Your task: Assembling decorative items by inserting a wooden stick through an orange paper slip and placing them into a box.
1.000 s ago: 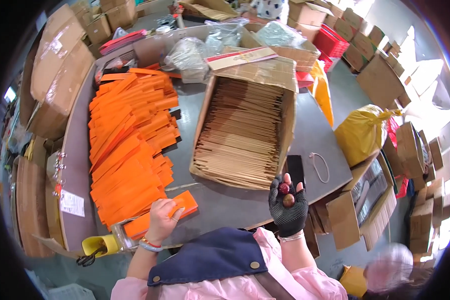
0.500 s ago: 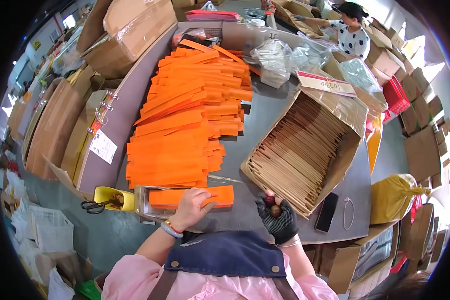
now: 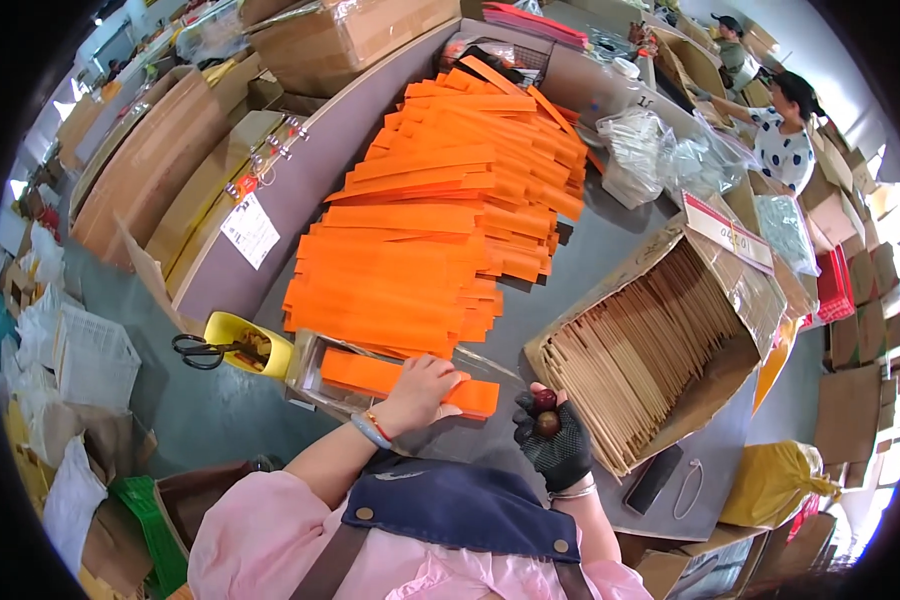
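Observation:
My left hand (image 3: 426, 394) is closed over a stack of orange strips (image 3: 362, 375), its fingers across the top. The stack's left part lies in a clear open-topped box (image 3: 307, 372); its right end sticks out past my fingers. My right hand (image 3: 558, 446), in a dark fingerless glove, is curled around two glossy round balls, a dark red ball (image 3: 544, 401) and a brown ball (image 3: 548, 425). A large spread pile of orange strips (image 3: 395, 270) covers the table beyond my left hand.
A cardboard box of thin wooden sticks (image 3: 660, 350) stands at right, near a phone (image 3: 654, 480) and a looped cord (image 3: 687, 490). A yellow holder (image 3: 255, 345) with scissors (image 3: 200, 351) is at left. Plastic bags (image 3: 635, 150) lie farther back. A co-worker (image 3: 785, 135) works at the far right.
The view has turned, so the table appears tilted clockwise. My left hand's fingers have shifted to lie farther over the orange stack. My right hand keeps the two balls.

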Demonstrator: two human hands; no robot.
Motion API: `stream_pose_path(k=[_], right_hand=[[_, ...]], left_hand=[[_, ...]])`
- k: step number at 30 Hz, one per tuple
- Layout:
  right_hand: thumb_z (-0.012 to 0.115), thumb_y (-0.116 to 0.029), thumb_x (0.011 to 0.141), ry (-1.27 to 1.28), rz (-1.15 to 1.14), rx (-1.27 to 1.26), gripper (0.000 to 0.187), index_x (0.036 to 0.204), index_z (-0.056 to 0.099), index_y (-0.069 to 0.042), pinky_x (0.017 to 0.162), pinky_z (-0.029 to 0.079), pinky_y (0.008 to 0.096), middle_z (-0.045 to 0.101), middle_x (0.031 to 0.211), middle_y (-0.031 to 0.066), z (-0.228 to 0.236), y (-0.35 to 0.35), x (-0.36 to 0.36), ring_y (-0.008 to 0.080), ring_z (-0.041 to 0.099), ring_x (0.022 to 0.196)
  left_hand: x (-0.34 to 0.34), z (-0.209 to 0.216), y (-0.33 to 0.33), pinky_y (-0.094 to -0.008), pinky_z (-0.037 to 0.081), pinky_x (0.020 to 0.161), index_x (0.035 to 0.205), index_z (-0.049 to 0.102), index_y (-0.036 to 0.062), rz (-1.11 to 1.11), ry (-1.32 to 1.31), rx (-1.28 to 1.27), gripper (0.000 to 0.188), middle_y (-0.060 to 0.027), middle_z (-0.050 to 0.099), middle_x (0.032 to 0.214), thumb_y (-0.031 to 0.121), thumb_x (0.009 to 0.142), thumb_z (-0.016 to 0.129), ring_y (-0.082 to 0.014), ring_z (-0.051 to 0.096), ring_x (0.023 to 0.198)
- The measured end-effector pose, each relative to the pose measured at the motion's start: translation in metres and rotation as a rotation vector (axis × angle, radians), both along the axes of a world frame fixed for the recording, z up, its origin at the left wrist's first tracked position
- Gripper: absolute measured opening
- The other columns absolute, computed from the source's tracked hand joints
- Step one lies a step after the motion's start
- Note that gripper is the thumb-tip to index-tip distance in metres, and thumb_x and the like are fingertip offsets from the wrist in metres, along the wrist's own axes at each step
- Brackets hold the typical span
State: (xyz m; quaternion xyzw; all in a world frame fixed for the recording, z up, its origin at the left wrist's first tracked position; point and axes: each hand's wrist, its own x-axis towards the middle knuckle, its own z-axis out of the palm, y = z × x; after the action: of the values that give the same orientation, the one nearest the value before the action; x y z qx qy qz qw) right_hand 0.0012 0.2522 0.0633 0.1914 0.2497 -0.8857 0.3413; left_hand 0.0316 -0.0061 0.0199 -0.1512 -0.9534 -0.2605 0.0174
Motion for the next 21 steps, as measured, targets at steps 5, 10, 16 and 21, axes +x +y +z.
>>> stream_pose_path(k=[5, 10, 16, 21], right_hand=[[0.048, -0.045, 0.102, 0.007, 0.083, 0.088, 0.045, 0.124, 0.057, -0.007, 0.068, 0.048, 0.033, 0.065, 0.105, 0.0124, 0.009, -0.013, -0.008, 0.0239, 0.06, 0.083], [0.046, -0.046, 0.103, -0.008, 0.141, 0.022, 0.044, 0.122, 0.058, -0.008, 0.063, 0.044, 0.0309, 0.064, 0.098, 0.0084, 0.007, -0.019, -0.018, 0.0212, 0.058, 0.079], [0.049, -0.044, 0.102, 0.006, 0.248, 0.105, 0.044, 0.125, 0.058, -0.007, 0.064, 0.044, 0.0307, 0.063, 0.097, 0.0069, 0.012, -0.033, -0.025, 0.0203, 0.057, 0.079], [0.061, -0.038, 0.097, 0.24, 0.389, 0.26, 0.041, 0.119, 0.059, -0.003, 0.067, 0.047, 0.0334, 0.064, 0.1, 0.0112, 0.039, -0.041, -0.022, 0.0208, 0.058, 0.079]], left_hand=[[0.0, -0.007, -0.004, -0.0441, 0.039, 0.092, 0.12, 0.063, 0.0178, 0.003, 0.003, 0.066, 0.057, -0.0053, 0.056, 0.113, 0.037, 0.07, 0.083, -0.0277, 0.052, 0.109], [-0.003, 0.0, -0.005, -0.0441, 0.039, 0.091, 0.12, 0.063, 0.0182, 0.007, -0.002, 0.069, 0.058, -0.0048, 0.057, 0.112, 0.037, 0.069, 0.084, -0.0275, 0.052, 0.108], [0.0, 0.0, -0.009, -0.0447, 0.039, 0.091, 0.123, 0.063, 0.0178, 0.061, -0.014, 0.054, 0.06, -0.0047, 0.058, 0.112, 0.041, 0.072, 0.081, -0.0274, 0.052, 0.109], [0.002, -0.008, -0.004, -0.0457, 0.039, 0.094, 0.124, 0.064, 0.0151, 0.039, -0.012, 0.048, 0.057, -0.0059, 0.06, 0.115, 0.045, 0.076, 0.075, -0.0275, 0.053, 0.112]])
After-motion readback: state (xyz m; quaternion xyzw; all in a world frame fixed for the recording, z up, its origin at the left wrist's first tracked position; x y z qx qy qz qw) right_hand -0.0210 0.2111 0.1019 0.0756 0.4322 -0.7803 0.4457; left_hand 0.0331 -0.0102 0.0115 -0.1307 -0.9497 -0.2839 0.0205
